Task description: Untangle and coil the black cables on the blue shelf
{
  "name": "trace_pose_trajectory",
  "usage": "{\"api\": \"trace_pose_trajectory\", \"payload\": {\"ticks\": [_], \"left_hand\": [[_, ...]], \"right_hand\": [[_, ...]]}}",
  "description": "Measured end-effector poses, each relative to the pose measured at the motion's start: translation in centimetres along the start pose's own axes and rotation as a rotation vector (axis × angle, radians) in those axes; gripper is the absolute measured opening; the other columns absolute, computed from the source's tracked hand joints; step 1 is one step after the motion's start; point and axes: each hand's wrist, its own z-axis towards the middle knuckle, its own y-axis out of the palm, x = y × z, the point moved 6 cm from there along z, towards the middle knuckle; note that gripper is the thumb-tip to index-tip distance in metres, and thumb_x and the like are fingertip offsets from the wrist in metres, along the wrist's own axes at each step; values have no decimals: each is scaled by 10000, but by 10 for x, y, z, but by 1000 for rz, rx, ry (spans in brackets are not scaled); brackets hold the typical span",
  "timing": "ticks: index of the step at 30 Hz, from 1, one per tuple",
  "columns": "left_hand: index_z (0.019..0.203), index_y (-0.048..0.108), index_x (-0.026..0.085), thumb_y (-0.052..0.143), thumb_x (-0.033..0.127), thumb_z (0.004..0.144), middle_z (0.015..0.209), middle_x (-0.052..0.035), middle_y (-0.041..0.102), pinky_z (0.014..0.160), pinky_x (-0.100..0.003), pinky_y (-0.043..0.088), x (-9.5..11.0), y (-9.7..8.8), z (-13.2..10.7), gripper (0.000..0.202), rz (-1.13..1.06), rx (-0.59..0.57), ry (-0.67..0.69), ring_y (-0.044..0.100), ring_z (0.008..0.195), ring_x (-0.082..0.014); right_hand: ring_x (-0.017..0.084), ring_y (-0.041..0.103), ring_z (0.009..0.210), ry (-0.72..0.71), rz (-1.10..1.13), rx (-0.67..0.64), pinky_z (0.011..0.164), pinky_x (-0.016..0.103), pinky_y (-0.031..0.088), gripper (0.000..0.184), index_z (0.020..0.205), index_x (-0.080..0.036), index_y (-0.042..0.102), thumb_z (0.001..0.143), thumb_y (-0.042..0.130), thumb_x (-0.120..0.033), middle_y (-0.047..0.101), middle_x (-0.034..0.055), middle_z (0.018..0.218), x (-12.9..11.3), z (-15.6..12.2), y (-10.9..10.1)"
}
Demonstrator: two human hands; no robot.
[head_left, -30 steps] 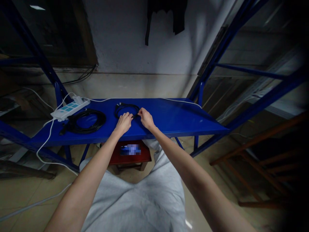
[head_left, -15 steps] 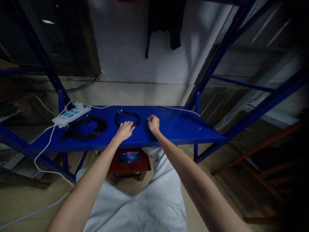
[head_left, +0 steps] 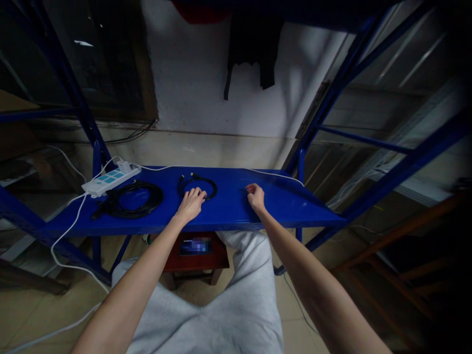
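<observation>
A small coil of black cable lies on the blue shelf, its two plug ends pointing to the back. My left hand is over the front of this coil, fingers bent down around its near side. Part of the loop is hidden beneath those fingers. Off to the right of the coil, apart from it, my right hand hovers just above the shelf. Its fingers are loosely curved and point left, with no object visible in them. Left of the small coil rests a larger coil of thick black cable.
A white power strip with blue sockets sits at the shelf's left end. Its white cord runs down to the floor, and another white cord follows the back edge of the blue shelf. Below, a phone lies on a red-brown stool.
My right hand has moved right, away from the small coil, and its fingers have loosened. My left hand stays on the coil. The view has tilted up slightly.
</observation>
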Motion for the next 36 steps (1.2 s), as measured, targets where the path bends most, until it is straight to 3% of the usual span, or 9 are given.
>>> {"api": "trace_pose_trajectory", "payload": {"ticks": [4,9,14,18,21,25,29,36], "left_hand": [[1297,555,247,425,196,989,1302,-105,554,1006,-422,420,2,1,1,338,-45,-15,12,516,1191,-258],[1285,581,246,439,168,966,1293,-92,553,1057,-403,401,5,-27,-18,357,-110,94,73,501,1214,-240],[1206,615,236,397,144,958,1207,-102,584,989,-396,436,-41,-74,-57,343,-25,242,-170,534,1152,-251],[1105,606,224,360,216,980,1100,-92,618,962,-397,460,-84,-101,-84,277,69,197,-243,582,1067,-253],[1065,602,236,390,307,975,1047,-90,623,918,-413,480,-107,-102,-102,241,149,59,-208,602,998,-269],[1124,590,267,434,451,960,1118,-98,617,925,-448,482,-125,-91,-123,292,165,-69,-99,595,1043,-302],[1149,581,295,445,466,947,1167,-90,604,939,-438,486,-136,-87,-134,298,99,-99,-87,592,1066,-297],[1214,537,266,536,519,899,1233,-104,587,1001,-415,465,-147,-97,-130,404,4,-96,-139,572,1133,-291]], "right_hand": [[234,630,887,30,-8,85,829,328,499,390,954,-153,618,633,406,-90,682,121,961,1,-2,-10],[270,579,1037,-130,-263,-62,925,394,466,362,1041,-157,619,739,430,-90,638,156,1106,-10,-3,3],[321,525,1122,-170,-439,-136,920,452,443,329,1176,-169,577,873,453,-205,580,180,1212,-15,-6,16],[330,510,1140,-211,-496,-138,926,464,424,325,1204,-156,556,907,432,-205,567,191,1218,-25,-12,18],[325,510,1125,-263,-531,-147,923,458,420,316,1214,-147,554,942,409,-217,564,197,1211,-36,-18,18],[323,493,1142,-387,-565,-195,933,451,411,313,1219,-167,565,987,391,-284,557,181,1216,-48,-25,22],[314,488,1146,-436,-573,-190,932,438,411,328,1237,-175,567,1005,377,-309,551,170,1236,-52,-28,23],[305,508,1122,-458,-559,-218,903,412,420,337,1214,-188,622,1011,385,-315,579,154,1208,-55,-31,21]]}}
